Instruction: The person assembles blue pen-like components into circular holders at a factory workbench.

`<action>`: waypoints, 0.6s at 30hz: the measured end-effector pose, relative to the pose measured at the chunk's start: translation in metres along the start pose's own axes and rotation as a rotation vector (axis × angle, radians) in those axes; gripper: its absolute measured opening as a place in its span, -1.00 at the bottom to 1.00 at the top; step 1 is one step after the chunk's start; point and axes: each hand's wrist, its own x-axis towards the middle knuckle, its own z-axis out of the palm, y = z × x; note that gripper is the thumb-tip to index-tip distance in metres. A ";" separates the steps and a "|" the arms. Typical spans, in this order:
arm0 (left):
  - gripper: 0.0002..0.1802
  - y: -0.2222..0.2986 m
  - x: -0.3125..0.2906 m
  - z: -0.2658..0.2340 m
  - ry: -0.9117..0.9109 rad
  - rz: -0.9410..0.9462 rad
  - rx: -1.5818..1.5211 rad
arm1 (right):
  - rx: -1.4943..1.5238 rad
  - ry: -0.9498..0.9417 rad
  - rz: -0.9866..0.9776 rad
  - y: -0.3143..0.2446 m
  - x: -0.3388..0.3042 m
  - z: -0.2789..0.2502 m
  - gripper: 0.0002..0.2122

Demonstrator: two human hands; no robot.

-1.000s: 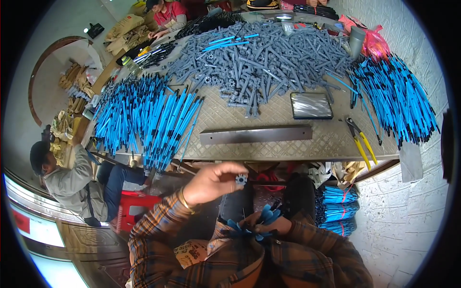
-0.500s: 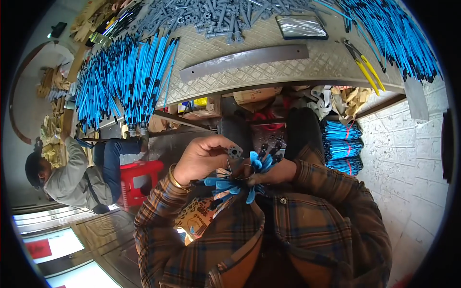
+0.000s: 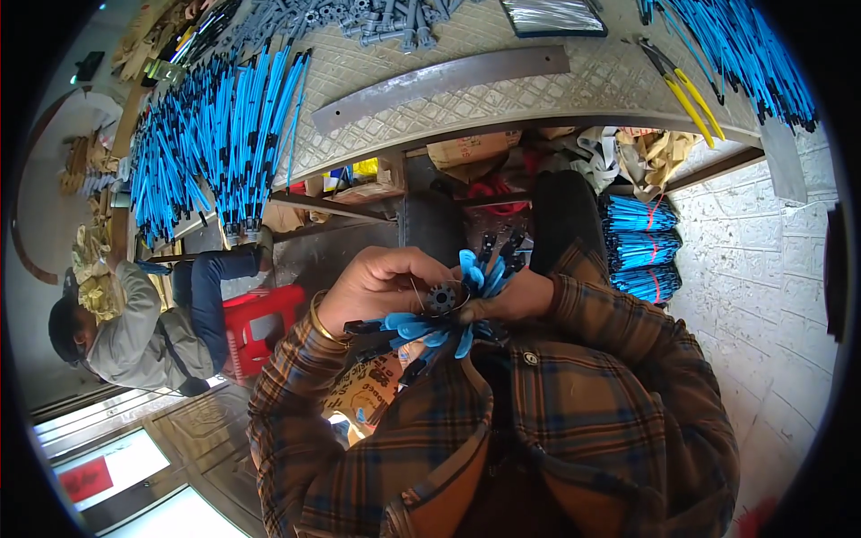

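My left hand (image 3: 372, 289) pinches a grey slotted hub (image 3: 442, 298), its round face turned up, with a thin wire (image 3: 416, 292) looping beside the fingers. Close against it, my right hand (image 3: 520, 299) grips a bunch of blue umbrella ribs (image 3: 414, 326) with black ends. These fan out around the hub, some toward my left wrist and others up past the right fingers. The hub touches or nearly touches the bunch; where the rib ends meet it is partly hidden by my fingers.
On the bench (image 3: 395, 63) ahead lie a metal bar (image 3: 439, 85), yellow-handled pliers (image 3: 686, 94), grey tubular parts (image 3: 386, 20) and piles of blue ribs (image 3: 224, 134). Tied rib bundles (image 3: 641, 251) stack at right. A person (image 3: 134, 332) works at left near a red stool (image 3: 260, 327).
The hub has moved down and right, from above the ribs to beside my right fingers, and its face now turns up. The view has shifted slightly, so the bench sits higher.
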 end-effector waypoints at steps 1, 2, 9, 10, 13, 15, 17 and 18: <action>-0.77 -0.001 0.001 -0.001 0.000 -0.004 -0.003 | -0.007 0.007 -0.010 0.001 0.000 0.000 -0.65; -0.77 -0.001 0.001 -0.002 -0.014 0.001 0.000 | -0.003 0.008 -0.008 0.000 0.000 0.000 -0.65; -0.77 -0.006 -0.001 -0.006 -0.047 -0.001 0.005 | -0.030 0.007 0.045 0.001 0.001 0.001 -0.66; -0.77 -0.006 -0.001 -0.006 -0.040 0.010 0.011 | -0.030 0.007 0.045 0.002 0.001 0.001 -0.66; -0.78 -0.006 -0.002 -0.005 -0.027 0.033 0.025 | -0.027 0.036 -0.026 0.005 0.002 0.002 -0.66; -0.78 -0.003 -0.002 -0.004 -0.014 0.037 0.077 | -0.034 0.035 -0.019 0.005 0.002 0.001 -0.66; -0.78 -0.003 -0.003 -0.004 -0.008 0.039 0.103 | -0.050 0.032 -0.005 0.004 0.002 0.001 -0.65; -0.77 -0.003 -0.003 -0.005 -0.035 0.041 0.103 | -0.050 0.034 -0.005 0.003 0.002 0.002 -0.65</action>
